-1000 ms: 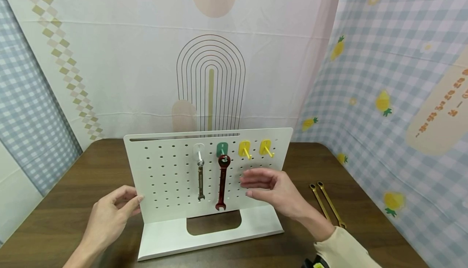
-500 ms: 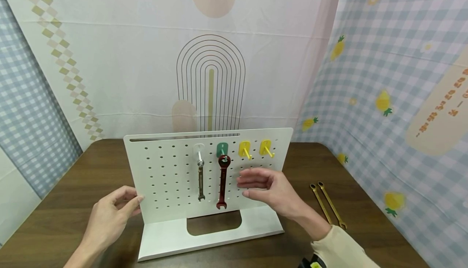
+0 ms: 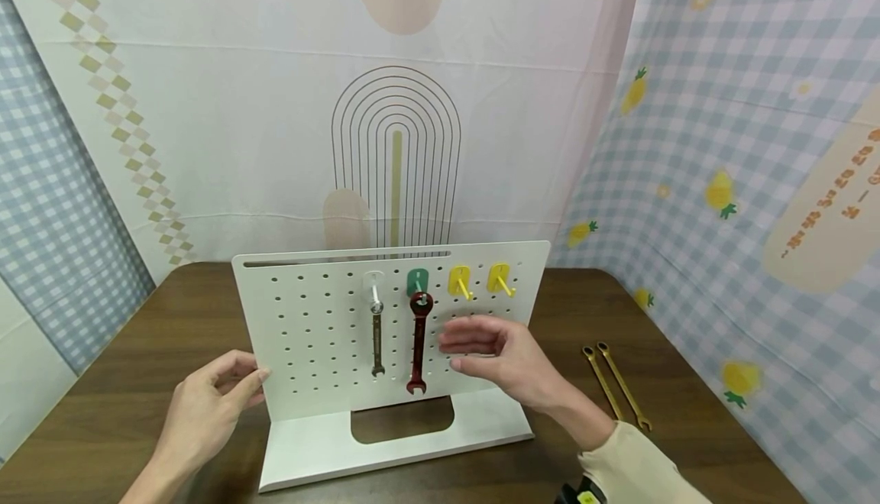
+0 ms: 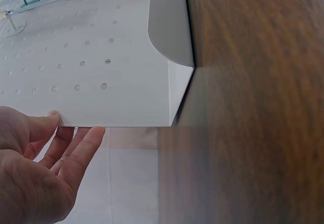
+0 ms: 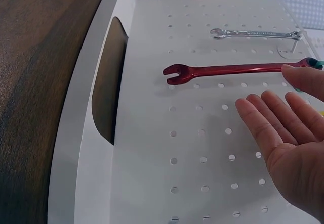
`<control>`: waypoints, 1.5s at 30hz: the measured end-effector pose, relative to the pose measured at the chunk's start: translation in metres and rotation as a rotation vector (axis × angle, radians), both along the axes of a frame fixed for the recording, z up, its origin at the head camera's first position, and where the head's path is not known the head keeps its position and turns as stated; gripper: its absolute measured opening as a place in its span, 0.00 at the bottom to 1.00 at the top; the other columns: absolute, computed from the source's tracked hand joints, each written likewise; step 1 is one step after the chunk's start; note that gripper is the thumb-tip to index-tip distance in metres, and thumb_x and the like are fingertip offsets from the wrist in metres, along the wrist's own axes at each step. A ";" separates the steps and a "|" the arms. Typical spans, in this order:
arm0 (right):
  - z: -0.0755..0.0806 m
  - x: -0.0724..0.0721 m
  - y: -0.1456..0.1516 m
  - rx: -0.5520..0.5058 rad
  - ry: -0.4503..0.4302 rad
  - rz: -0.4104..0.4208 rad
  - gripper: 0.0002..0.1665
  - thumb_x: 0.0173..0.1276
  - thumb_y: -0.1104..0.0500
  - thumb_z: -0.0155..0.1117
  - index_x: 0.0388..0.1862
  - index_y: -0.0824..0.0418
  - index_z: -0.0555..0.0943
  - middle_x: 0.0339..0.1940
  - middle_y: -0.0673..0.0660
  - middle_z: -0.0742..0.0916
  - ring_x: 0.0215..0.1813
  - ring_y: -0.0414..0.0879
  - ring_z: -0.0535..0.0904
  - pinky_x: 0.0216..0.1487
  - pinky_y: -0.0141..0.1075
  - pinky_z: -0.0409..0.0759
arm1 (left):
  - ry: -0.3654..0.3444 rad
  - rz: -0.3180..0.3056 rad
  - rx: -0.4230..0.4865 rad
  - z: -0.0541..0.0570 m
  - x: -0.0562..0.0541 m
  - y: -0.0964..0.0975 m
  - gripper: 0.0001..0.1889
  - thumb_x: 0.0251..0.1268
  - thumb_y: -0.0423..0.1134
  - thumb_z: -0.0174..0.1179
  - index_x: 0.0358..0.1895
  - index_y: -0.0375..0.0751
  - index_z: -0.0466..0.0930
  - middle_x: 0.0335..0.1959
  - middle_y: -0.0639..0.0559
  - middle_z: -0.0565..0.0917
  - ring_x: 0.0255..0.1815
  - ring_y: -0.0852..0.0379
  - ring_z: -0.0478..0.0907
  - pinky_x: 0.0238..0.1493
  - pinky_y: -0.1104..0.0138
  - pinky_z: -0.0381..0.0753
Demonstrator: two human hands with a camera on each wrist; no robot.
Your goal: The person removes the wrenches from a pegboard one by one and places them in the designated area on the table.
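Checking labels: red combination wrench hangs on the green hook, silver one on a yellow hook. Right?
One fix: the silver combination wrench hangs on a whitish hook, not yellow, per head view. The red combination wrench on the green hook stands.

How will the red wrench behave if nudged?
The red wrench hangs by its ring on the green hook, so it would probably swing. Its glossy finish may feel slippery. Its metallic sheen suggests it's stiff, perhaps heavy.

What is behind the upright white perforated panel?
Past the white perforated panel, brown wooden table shows on either side and a pale patterned fabric backdrop above its top edge. The table directly behind the panel is covered, so I can't tell whether anything lies there.
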State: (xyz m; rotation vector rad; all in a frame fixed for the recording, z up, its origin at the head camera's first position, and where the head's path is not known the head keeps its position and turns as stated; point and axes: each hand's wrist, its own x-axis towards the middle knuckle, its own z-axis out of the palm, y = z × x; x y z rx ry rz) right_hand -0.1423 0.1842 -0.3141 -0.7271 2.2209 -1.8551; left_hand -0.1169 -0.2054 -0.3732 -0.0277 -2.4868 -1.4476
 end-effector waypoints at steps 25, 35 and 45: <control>0.000 -0.006 -0.014 0.001 0.028 0.022 0.28 0.69 0.69 0.71 0.67 0.72 0.78 0.62 0.72 0.86 0.62 0.58 0.87 0.60 0.34 0.91 | 0.004 0.003 -0.002 0.000 0.000 0.000 0.06 0.74 0.35 0.68 0.44 0.35 0.85 0.41 0.46 0.88 0.35 0.76 0.86 0.37 0.74 0.93; -0.001 -0.009 -0.022 -0.007 0.015 0.029 0.28 0.69 0.69 0.72 0.67 0.73 0.78 0.62 0.73 0.86 0.63 0.63 0.86 0.61 0.35 0.91 | -0.005 0.001 -0.001 0.000 0.001 0.000 0.06 0.74 0.35 0.68 0.45 0.35 0.85 0.41 0.45 0.88 0.35 0.75 0.86 0.37 0.74 0.93; -0.003 -0.011 -0.029 -0.021 -0.001 0.026 0.28 0.68 0.69 0.73 0.65 0.75 0.78 0.61 0.74 0.86 0.59 0.49 0.89 0.59 0.34 0.91 | -0.006 0.002 -0.013 0.000 0.001 0.000 0.06 0.74 0.35 0.68 0.45 0.35 0.85 0.42 0.45 0.87 0.35 0.75 0.87 0.37 0.75 0.93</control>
